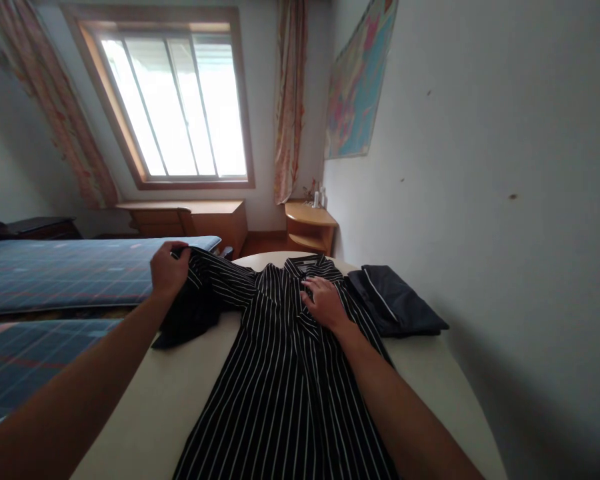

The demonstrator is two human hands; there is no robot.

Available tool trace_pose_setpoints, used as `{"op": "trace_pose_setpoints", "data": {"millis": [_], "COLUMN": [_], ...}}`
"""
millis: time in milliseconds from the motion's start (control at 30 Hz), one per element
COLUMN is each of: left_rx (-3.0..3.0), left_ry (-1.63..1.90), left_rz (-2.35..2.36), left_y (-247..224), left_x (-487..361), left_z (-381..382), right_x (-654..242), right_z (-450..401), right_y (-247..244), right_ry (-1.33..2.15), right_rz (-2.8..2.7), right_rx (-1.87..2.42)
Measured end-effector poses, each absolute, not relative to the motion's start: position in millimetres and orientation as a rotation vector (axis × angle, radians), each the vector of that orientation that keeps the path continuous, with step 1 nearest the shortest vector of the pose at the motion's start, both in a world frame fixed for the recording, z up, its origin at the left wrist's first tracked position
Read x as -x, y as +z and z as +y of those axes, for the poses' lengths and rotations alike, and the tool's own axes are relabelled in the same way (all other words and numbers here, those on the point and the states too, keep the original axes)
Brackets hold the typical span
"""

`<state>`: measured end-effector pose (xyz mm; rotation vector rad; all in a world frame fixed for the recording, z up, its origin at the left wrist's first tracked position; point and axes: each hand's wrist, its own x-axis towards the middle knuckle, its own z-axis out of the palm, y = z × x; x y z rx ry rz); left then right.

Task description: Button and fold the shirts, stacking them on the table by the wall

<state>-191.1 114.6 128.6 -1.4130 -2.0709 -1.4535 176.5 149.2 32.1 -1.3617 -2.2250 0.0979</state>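
The bottom edge cuts off the shirt (pixel 275 373) and the table (pixel 155 417), the top edge crops the map (pixel 357 87) (its lettering too small to read), and small things (pixel 317 199) on the corner shelf (pixel 313 215) blur.

The black shirt (pixel 280 373) is striped in white, the folded garment (pixel 410 303) is coloured dark navy, the tabletop (pixel 195 387) cream, and the blue mattress (pixel 80 267) is crossed by pale and reddish lines.

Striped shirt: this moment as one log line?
shirt: spread on table | left hand: pinches sleeve | right hand: on shirt below collar
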Motion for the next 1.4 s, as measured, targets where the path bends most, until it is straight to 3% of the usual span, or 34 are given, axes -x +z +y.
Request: {"op": "trace_pose_setpoints", "data": {"millis": [167,333,533,800,967,1200,1400], "left_rx": [1.325,1.400,1.847,2.636,2.467,1.951,2.209], "left_ry": [-1.730,-1.921,-1.867,-1.890,-1.837,-1.616,-1.448], "left_rz": [-1.918,-1.759,-1.744,-1.774,-1.843,-2.037,-2.019], "left_y": [164,181,175,133,92,20,-8], "left_x": [187,160,102,41,53,81,80], "left_z": [126,136,131,108,99,71,55], "right_x": [-137,-116,-110,-118,-127,-135,-162], "right_z": [109,83,81,114,134,148,163], "right_y": [44,26,16,23,14,26,50], "right_ry": [0.395,0.596,0.600,0.888,1.104,1.105,1.008], "right_rz": [-2.654,-2.808,-2.728,-1.673,-1.436,-1.313,-1.128], "right_rx": [0.824,0.830,0.787,1.077,1.152,1.109,0.943]}}
